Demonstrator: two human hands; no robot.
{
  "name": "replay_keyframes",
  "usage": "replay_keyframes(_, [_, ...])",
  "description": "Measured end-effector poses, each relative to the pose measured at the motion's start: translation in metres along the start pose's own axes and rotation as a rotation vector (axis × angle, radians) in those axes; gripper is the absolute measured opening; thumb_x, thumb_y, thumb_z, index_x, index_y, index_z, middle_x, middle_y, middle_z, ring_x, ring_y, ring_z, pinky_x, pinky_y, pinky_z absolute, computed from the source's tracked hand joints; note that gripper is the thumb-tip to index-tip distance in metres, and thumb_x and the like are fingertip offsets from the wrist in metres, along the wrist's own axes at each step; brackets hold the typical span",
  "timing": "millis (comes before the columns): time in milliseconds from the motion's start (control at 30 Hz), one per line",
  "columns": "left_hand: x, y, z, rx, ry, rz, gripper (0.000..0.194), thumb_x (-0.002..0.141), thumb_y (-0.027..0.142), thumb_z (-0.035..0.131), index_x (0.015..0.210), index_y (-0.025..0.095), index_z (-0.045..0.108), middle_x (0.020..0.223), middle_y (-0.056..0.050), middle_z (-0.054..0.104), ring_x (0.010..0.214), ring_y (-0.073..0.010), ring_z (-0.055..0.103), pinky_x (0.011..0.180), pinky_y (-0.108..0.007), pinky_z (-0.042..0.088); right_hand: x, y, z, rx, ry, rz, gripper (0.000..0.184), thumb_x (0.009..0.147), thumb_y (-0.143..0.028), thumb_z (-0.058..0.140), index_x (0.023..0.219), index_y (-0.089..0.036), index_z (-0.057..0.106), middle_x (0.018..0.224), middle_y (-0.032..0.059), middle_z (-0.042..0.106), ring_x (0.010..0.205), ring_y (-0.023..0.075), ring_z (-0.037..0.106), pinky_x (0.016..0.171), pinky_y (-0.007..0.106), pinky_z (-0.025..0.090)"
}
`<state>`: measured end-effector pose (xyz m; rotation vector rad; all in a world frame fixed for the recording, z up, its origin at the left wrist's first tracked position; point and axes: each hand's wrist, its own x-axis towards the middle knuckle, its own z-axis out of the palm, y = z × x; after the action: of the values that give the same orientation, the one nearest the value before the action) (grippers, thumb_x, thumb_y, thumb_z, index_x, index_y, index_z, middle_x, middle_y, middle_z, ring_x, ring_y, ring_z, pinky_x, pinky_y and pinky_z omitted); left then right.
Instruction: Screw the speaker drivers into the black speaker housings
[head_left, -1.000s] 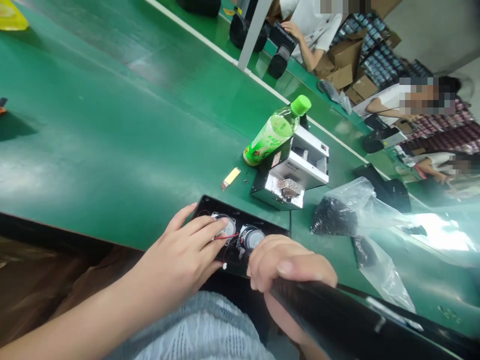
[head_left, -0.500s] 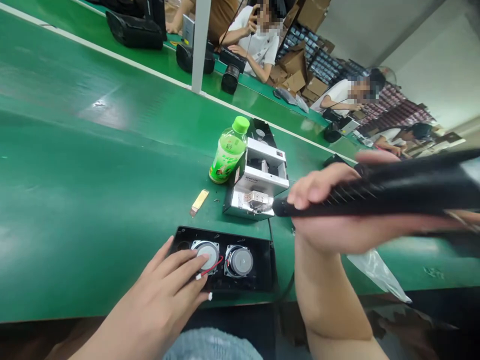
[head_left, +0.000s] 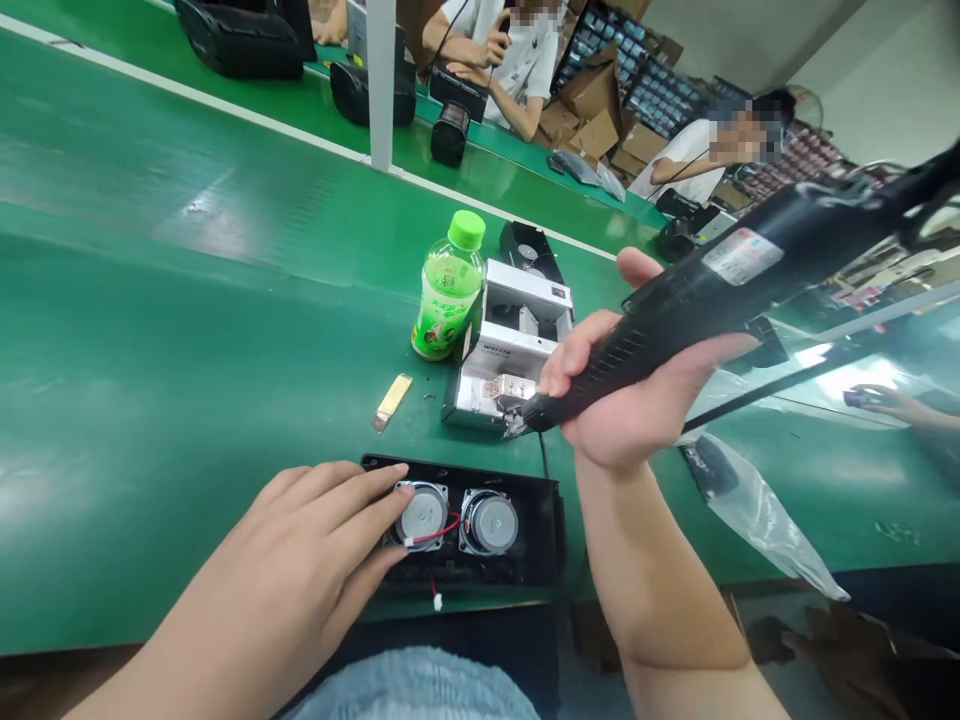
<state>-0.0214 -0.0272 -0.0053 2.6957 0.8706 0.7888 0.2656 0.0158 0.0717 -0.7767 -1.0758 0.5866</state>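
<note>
A black speaker panel (head_left: 534,560) lies near the table's front edge, with a left speaker (head_left: 424,515) and a right speaker (head_left: 491,522) set in it. My left hand (head_left: 322,535) rests over the panel's left end, fingers stretched out onto the left speaker. Red wire with a white connector (head_left: 438,602) hangs at the panel's front side. In my right hand (head_left: 630,400), fingers wrapped round it, is a black electric screwdriver (head_left: 675,310), tilted down to the left. Its tip is at the front of a white screw feeder (head_left: 510,350); whether it touches a screw I cannot tell.
A green-capped bottle (head_left: 448,290) stands left of the feeder, near a small yellow-and-brown strip (head_left: 393,402). Behind the feeder lies another black panel (head_left: 529,248). To the right is a clear plastic bag (head_left: 757,510). Co-workers sit across the table beyond a white post (head_left: 381,90).
My right hand has brought the screwdriver's tip down and left to the feeder's front, the tool now tilted more steeply. My left hand's thumb has come away from the white connector.
</note>
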Motion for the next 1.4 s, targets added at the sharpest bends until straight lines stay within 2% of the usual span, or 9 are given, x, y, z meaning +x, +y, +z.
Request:
replay_keyframes(133, [0.01, -0.001, 0.003, -0.01, -0.062, 0.037, 0.026, 0.108, 0.031, 0.062, 0.13, 0.023, 0.076, 0.133, -0.004, 0.083, 0.113, -0.0299, 0.072, 0.094, -0.048, 0.047, -0.017, -0.027, 0.0, 0.042, -0.055, 0.022, 0.065, 0.093, -0.084, 0.065, 0.129, -0.03, 0.074, 0.063, -0.0042, 0.065, 0.041, 0.0171, 0.056, 0.038, 0.032, 0.046])
replay_keyframes(267, [0.02, -0.001, 0.003, -0.081, -0.121, 0.012, 0.022, 0.107, 0.028, 0.063, 0.124, 0.026, 0.077, 0.12, -0.001, 0.086, 0.1, -0.027, 0.074, 0.085, -0.046, 0.046, -0.037, -0.05, 0.009, 0.075, -0.05, 0.142, 0.056, 0.101, -0.082, 0.052, 0.122, -0.036, 0.074, 0.063, -0.0066, 0.064, 0.045, 0.015, 0.059, 0.045, 0.031, 0.056])
replay_keyframes(433, [0.027, -0.002, 0.002, -0.102, -0.181, -0.003, 0.017, 0.097, 0.029, 0.078, 0.114, 0.029, 0.08, 0.11, 0.003, 0.087, 0.093, -0.0259, 0.071, 0.078, -0.043, 0.04, -0.056, -0.018, 0.021, 0.192, -0.12, 0.213, 0.058, 0.101, -0.083, 0.049, 0.12, -0.031, 0.066, 0.063, -0.0088, 0.066, 0.043, 0.013, 0.059, 0.043, 0.027, 0.054])
replay_keyframes(567, [0.027, 0.0, 0.005, -0.07, -0.209, -0.007, 0.014, 0.099, 0.028, 0.076, 0.112, 0.027, 0.081, 0.108, 0.001, 0.087, 0.091, -0.0275, 0.069, 0.078, -0.043, 0.037, -0.061, 0.006, 0.024, 0.256, -0.167, 0.181, 0.064, 0.096, -0.087, 0.055, 0.12, -0.03, 0.069, 0.06, -0.006, 0.065, 0.037, 0.0162, 0.052, 0.036, 0.03, 0.049])
replay_keyframes(733, [0.025, 0.001, 0.009, -0.076, -0.192, 0.027, 0.021, 0.108, 0.025, 0.06, 0.114, 0.025, 0.081, 0.111, 0.0, 0.087, 0.095, -0.0273, 0.072, 0.08, -0.044, 0.035, -0.062, 0.001, 0.024, 0.236, -0.135, 0.329, 0.069, 0.086, -0.091, 0.066, 0.116, -0.03, 0.071, 0.06, -0.0052, 0.068, 0.04, 0.0183, 0.055, 0.04, 0.032, 0.049])
replay_keyframes(867, [0.024, -0.001, 0.011, -0.064, -0.174, 0.047, 0.027, 0.113, 0.027, 0.053, 0.113, 0.025, 0.081, 0.113, -0.001, 0.087, 0.097, -0.0277, 0.073, 0.081, -0.044, 0.034, -0.062, 0.004, 0.022, 0.25, -0.171, 0.306, 0.067, 0.09, -0.091, 0.061, 0.12, -0.031, 0.07, 0.061, -0.0064, 0.068, 0.041, 0.0166, 0.055, 0.04, 0.03, 0.05])
replay_keyframes(1100, [0.022, -0.004, 0.015, -0.085, -0.187, 0.034, 0.027, 0.114, 0.032, 0.055, 0.115, 0.025, 0.081, 0.116, -0.001, 0.087, 0.1, -0.0277, 0.074, 0.08, -0.044, 0.035, -0.064, 0.015, 0.021, 0.253, -0.228, 0.233, 0.055, 0.096, -0.079, 0.06, 0.124, -0.034, 0.074, 0.064, -0.0048, 0.068, 0.041, 0.0177, 0.055, 0.038, 0.032, 0.05])
replay_keyframes(1267, [0.022, -0.005, 0.016, -0.106, -0.209, 0.018, 0.024, 0.112, 0.03, 0.059, 0.117, 0.027, 0.082, 0.118, 0.001, 0.087, 0.1, -0.0269, 0.075, 0.079, -0.043, 0.036, -0.064, 0.015, 0.021, 0.252, -0.221, 0.258, 0.059, 0.091, -0.084, 0.064, 0.122, -0.035, 0.075, 0.063, -0.0041, 0.069, 0.041, 0.0188, 0.054, 0.037, 0.034, 0.049])
replay_keyframes(1400, [0.022, -0.005, 0.016, -0.11, -0.228, 0.006, 0.021, 0.109, 0.028, 0.062, 0.118, 0.029, 0.081, 0.119, 0.002, 0.087, 0.1, -0.027, 0.075, 0.078, -0.043, 0.036, -0.065, 0.015, 0.023, 0.238, -0.215, 0.252, 0.061, 0.093, -0.086, 0.06, 0.122, -0.034, 0.074, 0.063, -0.0057, 0.068, 0.041, 0.0167, 0.055, 0.039, 0.031, 0.049])
